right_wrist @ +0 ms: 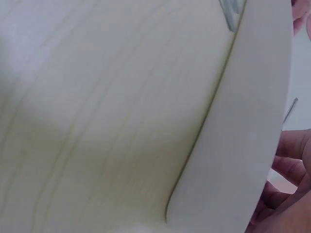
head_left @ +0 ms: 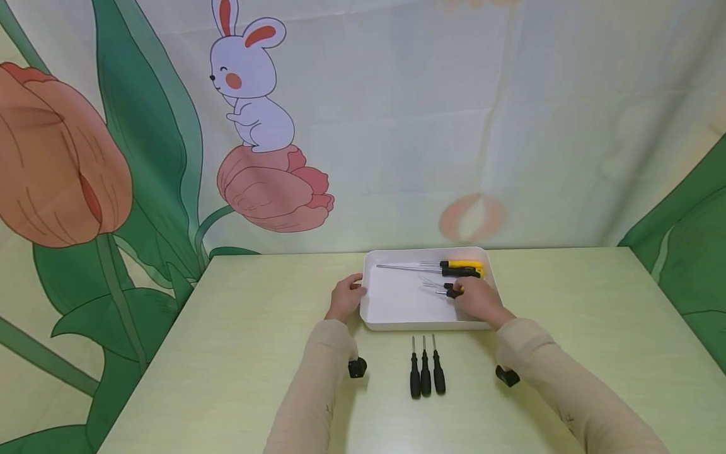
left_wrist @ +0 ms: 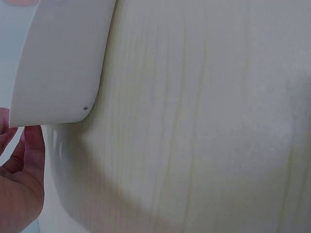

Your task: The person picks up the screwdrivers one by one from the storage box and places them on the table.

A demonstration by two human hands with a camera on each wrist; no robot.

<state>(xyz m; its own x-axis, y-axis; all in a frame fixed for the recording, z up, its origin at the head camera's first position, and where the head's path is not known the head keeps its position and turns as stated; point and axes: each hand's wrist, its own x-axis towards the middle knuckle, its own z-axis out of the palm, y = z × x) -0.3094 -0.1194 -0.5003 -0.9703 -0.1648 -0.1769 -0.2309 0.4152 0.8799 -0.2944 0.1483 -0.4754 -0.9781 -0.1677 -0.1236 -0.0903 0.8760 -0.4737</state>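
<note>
A white tray [head_left: 397,302] stands at the back of the table. My left hand [head_left: 345,299] holds its left rim; the left wrist view has fingertips [left_wrist: 34,138] right against the edge. Inside the tray's right part, my right hand [head_left: 478,299] pinches a small black-and-yellow screwdriver [head_left: 454,293], whose handle is partly hidden by the fingers. Another small screwdriver [head_left: 447,285] lies right beside it. Farther back in the tray are a long black-handled screwdriver [head_left: 454,272] and a yellow-handled one [head_left: 462,264]. A thin metal shaft [right_wrist: 290,112] shows ahead of the right hand's fingers.
Three black screwdrivers [head_left: 425,375] lie side by side in front of the tray, tips pointing toward it. Behind the table [head_left: 255,353] hangs a printed cloth [head_left: 391,126] with a rabbit and tulips.
</note>
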